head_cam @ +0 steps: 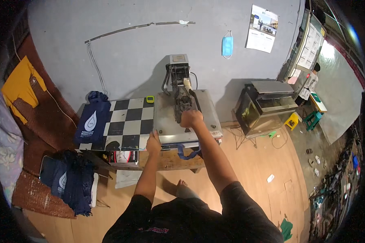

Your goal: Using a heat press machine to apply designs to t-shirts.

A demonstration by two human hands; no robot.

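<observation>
Before me stands a heat press with a flat metal upper plate (167, 120). My right hand (191, 119) is closed on the press's lever handle, above the middle of the plate. At the plate's front left corner, my left hand (153, 142) rests against the edge, its fingers partly hidden. Below the front edge hangs a dark blue fabric strap (187, 155). A navy bag with a white printed drop emblem (92, 123) lies on the checkered board (133, 117), left of the press. A small lime-green-framed device (150, 99) sits beside the plate.
A wooden bench (170, 162) carries the press. Stacked navy bags (70, 182) lie on a chair at lower left. A glass tank (264, 106) stands on a metal stand to the right. A person (308, 83) is farther off at the right, near a yellow stool (292, 121).
</observation>
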